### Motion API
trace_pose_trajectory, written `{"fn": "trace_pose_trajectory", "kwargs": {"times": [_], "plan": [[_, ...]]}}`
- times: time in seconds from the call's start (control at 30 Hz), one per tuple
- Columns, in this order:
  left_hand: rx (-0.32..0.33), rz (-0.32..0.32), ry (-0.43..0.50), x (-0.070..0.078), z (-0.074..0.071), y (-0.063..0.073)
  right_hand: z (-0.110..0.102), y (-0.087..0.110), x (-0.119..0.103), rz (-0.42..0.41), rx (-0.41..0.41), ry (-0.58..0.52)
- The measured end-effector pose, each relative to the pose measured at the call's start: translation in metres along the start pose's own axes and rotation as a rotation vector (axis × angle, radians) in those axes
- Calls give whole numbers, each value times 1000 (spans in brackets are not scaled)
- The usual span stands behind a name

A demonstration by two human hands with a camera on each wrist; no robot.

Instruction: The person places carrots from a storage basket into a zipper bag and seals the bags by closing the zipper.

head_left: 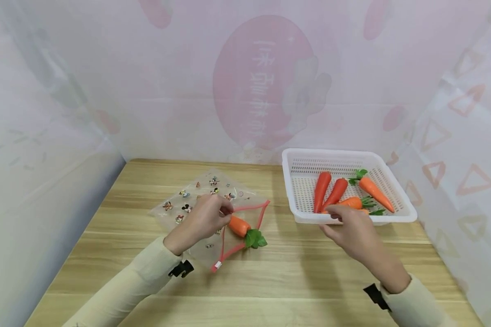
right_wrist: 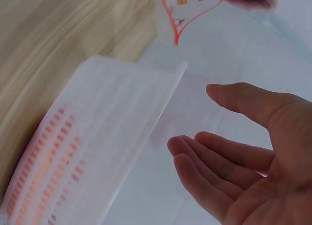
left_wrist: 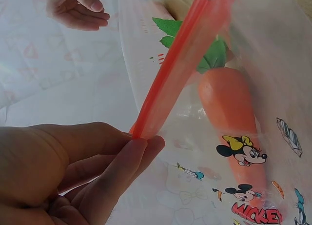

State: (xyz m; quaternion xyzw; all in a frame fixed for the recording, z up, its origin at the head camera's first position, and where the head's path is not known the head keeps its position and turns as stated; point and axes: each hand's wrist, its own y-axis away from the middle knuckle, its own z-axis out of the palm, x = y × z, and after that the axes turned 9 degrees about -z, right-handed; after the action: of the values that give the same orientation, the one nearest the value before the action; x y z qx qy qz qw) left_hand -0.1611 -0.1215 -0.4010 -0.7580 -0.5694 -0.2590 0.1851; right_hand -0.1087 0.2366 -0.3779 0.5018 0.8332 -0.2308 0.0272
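My left hand (head_left: 210, 217) pinches the red zip edge (left_wrist: 168, 78) of a clear zip bag (head_left: 163, 213) printed with cartoon figures, holding its mouth apart. One orange toy carrot (left_wrist: 229, 108) lies in the bag, its green leaves (head_left: 255, 239) sticking out at the opening. Over the near rim of a white plastic basket (head_left: 288, 181), my right hand (head_left: 353, 231) hovers with thumb and fingers apart and nothing between them, as the right wrist view shows. Inside the basket are two red peppers (head_left: 322, 188) and several orange carrots (head_left: 376, 194) with green tops.
The basket stands at the back right of the wooden table (head_left: 278, 286), close to the right-hand curtain (head_left: 454, 150). A pale printed curtain (head_left: 180, 91) hangs behind the table, and another sheet (head_left: 45, 181) closes off the left side.
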Motion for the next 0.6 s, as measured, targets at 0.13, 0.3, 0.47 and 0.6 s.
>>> {"fn": "trace_pose_trajectory", "kwargs": {"times": [0.13,0.3,0.47,0.6], "plan": [[7,-5,2,0,-1,1,-12,7,10,-5,28,72],[22,-9,6,1,-2,1,-27,12,23,-2,28,116],[29,1,-7,1,-3,1,-37,15,39,5,20,144],[32,4,-9,1,-4,1,-44,14,56,-2,27,189]]}}
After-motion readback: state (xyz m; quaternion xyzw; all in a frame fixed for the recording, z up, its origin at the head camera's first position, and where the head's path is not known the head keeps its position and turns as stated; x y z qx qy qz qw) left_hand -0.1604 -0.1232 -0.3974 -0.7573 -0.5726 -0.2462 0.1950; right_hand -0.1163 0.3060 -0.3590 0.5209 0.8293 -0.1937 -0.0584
